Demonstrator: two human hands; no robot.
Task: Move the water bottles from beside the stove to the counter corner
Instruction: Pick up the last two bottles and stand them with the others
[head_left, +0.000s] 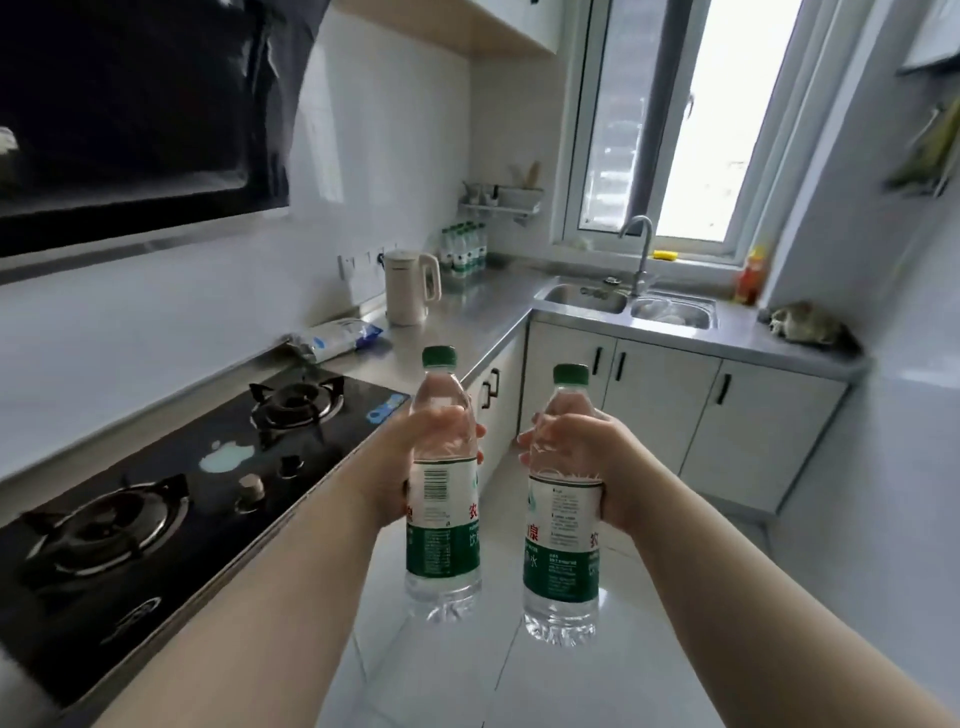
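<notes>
You held one clear, green-capped plastic water bottle in your left hand and another in your right hand, upright over the floor, fingers wrapped around their upper bodies; apparently full, they looked weighty, smooth and slightly squeezable.

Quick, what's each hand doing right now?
Left hand: closed around a water bottle, held upright.
Right hand: closed around another water bottle, also upright.
</notes>
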